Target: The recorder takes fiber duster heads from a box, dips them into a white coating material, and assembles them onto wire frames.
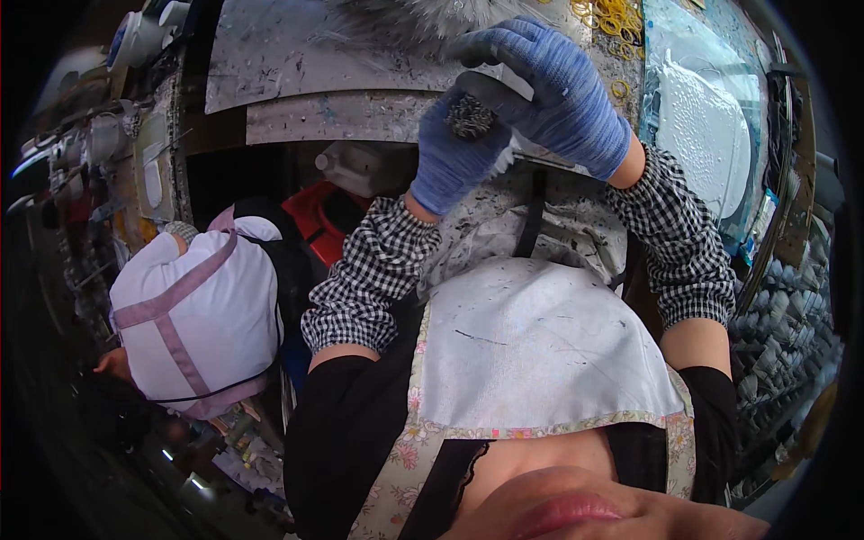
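Two blue-gloved hands meet at 12 o'clock over the scratched workbench. Left hand has its fingers closed round a small bristle bundle, end-on; right hand curls over it from 1 o'clock, fingers pinching its side. Bundle looks light, springy, apt to splay; best gripped round the middle. Yellow rubber bands lie at 1 o'clock.

A scratched, paint-flecked grey workbench runs beyond the gripped bundle. Yellow rubber bands lie scattered just right of the grip, with a clear plastic sheet farther right.
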`<state>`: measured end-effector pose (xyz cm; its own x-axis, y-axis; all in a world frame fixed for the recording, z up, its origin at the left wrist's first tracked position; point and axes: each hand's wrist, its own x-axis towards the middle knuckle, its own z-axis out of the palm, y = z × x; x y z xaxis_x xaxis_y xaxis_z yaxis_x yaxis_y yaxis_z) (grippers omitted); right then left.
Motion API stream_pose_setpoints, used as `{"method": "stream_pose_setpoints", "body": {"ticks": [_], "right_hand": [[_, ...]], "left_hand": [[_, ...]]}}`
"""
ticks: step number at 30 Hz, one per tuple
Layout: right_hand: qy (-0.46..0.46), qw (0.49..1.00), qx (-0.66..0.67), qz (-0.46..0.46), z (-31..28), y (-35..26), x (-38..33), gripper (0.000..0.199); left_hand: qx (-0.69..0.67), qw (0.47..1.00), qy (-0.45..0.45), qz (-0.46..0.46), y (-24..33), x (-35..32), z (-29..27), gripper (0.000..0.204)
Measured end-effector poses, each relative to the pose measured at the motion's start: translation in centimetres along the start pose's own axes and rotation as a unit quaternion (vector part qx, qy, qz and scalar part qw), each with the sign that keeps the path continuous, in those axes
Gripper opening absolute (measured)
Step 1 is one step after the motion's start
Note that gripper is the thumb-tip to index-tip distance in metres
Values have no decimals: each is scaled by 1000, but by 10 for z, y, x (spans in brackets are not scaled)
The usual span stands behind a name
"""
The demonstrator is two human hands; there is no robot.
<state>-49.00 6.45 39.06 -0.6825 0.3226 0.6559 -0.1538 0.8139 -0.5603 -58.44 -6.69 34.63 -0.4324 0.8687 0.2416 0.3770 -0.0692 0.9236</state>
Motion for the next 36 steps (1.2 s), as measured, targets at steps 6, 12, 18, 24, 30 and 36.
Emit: {"method": "stream_pose_setpoints", "body": {"ticks": [6,12,18,24,30,36], "right_hand": [[-43,989,-12,137,7,15,-17,18],[-94,975,-125,157,19,18,-8,22],[-5,932,-105,347,-4,79,0,55],[-108,932,-158,309,18,83,27,81],[-217,869,-122,428,21,92,38,72],[-139,939,-69,308,33,106,30,53]], "left_hand": [[-249,920,144,-268,-9,16,-130,13],[-321,882,171,-300,-15,4,-116,14],[-263,929,68,-251,-5,-2,-81,11],[-277,924,13,-263,0,10,-45,11],[22,979,-121,-162,47,58,-47,13],[672,716,-141,128,103,155,10,30]]}}
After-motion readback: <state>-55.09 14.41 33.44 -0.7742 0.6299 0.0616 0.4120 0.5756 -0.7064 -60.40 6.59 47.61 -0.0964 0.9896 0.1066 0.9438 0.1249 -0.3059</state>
